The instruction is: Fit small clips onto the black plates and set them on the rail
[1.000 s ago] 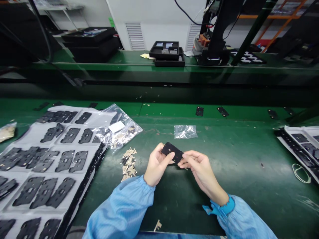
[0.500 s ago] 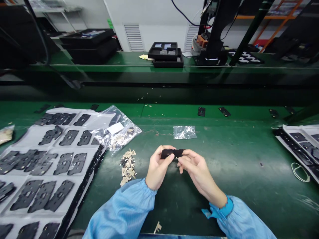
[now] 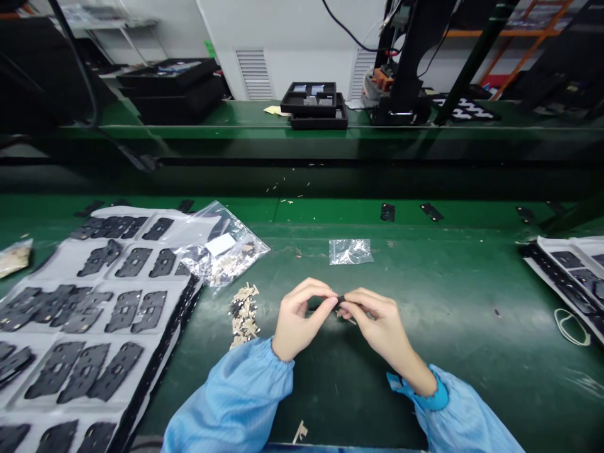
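My left hand [image 3: 297,318] and my right hand [image 3: 377,324] meet just above the green bench, both in blue sleeves. Between their fingertips they pinch a small flat black part [image 3: 336,301], now turned edge-on and mostly hidden by the fingers. A little heap of small beige pieces [image 3: 244,308] lies just left of my left hand. A small clear plastic bag [image 3: 350,250] lies on the bench beyond the hands.
A white sheet [image 3: 61,270] with several black parts covers the left side. A larger clear bag [image 3: 221,246] rests on its corner. More trays of parts [image 3: 573,274] and a rubber band [image 3: 572,318] sit at right. Stacked black trays [image 3: 315,105] stand on the far bench.
The black part was held flat and face-up one second ago; both hands have since turned it edge-on and closed around it, so that little of it shows.
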Demonstrator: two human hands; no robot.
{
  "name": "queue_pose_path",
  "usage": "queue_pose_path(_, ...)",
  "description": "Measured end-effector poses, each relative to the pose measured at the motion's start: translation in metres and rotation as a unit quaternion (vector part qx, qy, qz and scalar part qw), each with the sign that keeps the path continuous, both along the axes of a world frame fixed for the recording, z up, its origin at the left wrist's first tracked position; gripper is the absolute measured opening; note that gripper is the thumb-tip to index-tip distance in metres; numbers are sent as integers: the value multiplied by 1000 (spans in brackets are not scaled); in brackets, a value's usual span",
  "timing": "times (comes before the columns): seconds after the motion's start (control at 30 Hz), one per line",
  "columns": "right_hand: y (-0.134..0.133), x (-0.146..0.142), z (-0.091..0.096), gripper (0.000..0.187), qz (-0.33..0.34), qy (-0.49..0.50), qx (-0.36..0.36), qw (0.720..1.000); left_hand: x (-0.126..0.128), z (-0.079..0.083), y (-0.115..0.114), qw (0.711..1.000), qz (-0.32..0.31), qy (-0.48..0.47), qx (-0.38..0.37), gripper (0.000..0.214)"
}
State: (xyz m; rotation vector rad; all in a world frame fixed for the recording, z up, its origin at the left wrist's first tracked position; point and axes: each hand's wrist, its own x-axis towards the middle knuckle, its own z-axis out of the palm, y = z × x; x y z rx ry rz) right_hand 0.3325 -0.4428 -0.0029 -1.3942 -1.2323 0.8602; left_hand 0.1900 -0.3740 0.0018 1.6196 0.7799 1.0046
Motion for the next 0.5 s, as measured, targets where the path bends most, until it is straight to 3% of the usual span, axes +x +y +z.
queue_pose_path(0.2, -1, 8, 2, 22, 35, -152, 72, 985, -3, 4, 1, 994, -21, 39, 96, 10)
queue_pose_path(0.33, -4, 14, -3, 28, 53, -245, 121, 961, -5, 1, 2, 981, -36, 52, 182, 14)
queue_pose_path(0.5, -7, 16, -7, 30, 66, -342, 132, 928, -5, 0, 2, 971, -37, 77, 224, 17)
